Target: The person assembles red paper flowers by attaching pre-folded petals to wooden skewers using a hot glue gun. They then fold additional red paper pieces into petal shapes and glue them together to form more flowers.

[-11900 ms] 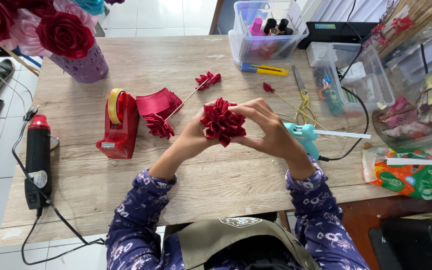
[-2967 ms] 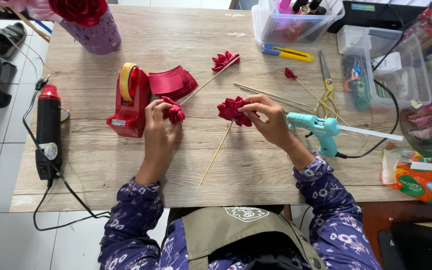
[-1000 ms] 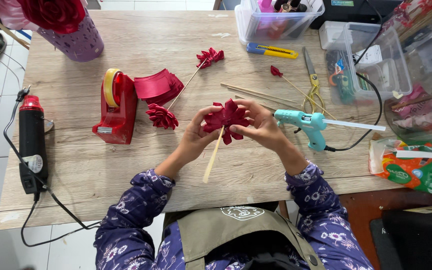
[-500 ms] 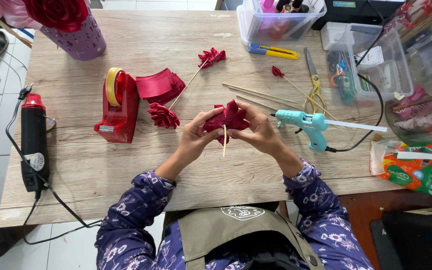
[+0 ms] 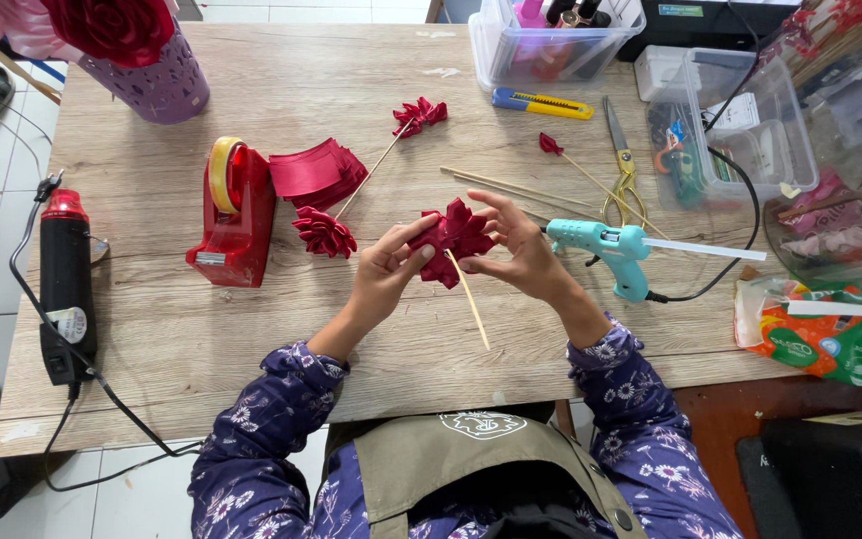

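The person is holding a half-built red ribbon flower just above the wooden table, close in front of the body. The left hand is pinching the flower's left petals between thumb and fingers, and the right hand is closing on its right side with fingertips spread over the top — both hands are grasping the flower, neither one clenched tight. A thin wooden skewer is slanting down from under the bloom toward the table edge.

It looks to me like the petal-shaping stage: the layers are being pressed and settled round the stem. Any following move would seem to call for a steady pinch at the base so the petals are not slipping, with the teal glue gun lying just beside the right hand.

As for containers — a clear plastic bin at the far edge is holding what look like bottles and pinkish bits, too cramped to tell apart. A second clear tub to its right is carrying small tools and a white box. A purple vase in the far left corner is bearing large red fabric roses. A smaller red ribbon rosette is lying near the left hand, beside a red tape dispenser.
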